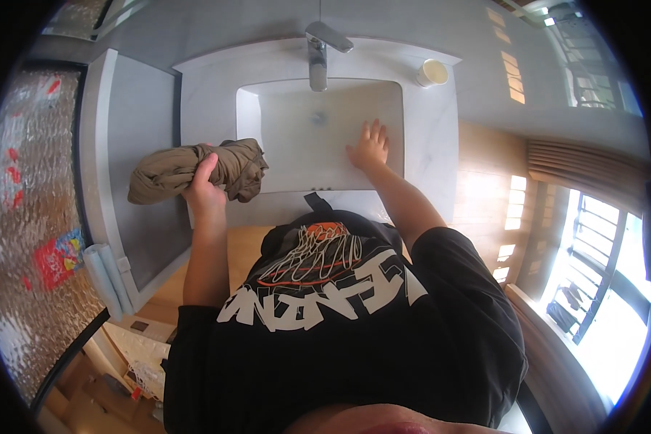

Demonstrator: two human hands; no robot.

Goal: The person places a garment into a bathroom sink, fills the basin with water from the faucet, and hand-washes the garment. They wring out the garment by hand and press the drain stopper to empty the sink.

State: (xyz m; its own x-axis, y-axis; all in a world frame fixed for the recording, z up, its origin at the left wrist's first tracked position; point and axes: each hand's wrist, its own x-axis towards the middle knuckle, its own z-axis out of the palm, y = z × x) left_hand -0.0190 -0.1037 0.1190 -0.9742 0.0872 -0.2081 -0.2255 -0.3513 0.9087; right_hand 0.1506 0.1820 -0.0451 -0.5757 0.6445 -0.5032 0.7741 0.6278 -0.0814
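A bunched brown cloth [165,172], perhaps a garment, is gripped in my left hand [205,190] at the left side of the basin. My thumb lies across the folds, and one end of the bundle overhangs the basin's left edge. My right hand [370,147] is over the right part of the white rectangular sink [287,146], fingers spread, holding nothing. Whether it touches the basin floor I cannot tell. Behind the basin stands a chrome single-lever faucet [318,65]; no stream of water shows. The drain [318,117] sits below it.
A pale cup [432,73] stands on the counter [431,141] at the back right corner. To the left are a grey wall panel [146,108], a textured glass panel [32,190] and a light blue rolled item [107,276]. A bright window [597,260] is at the right.
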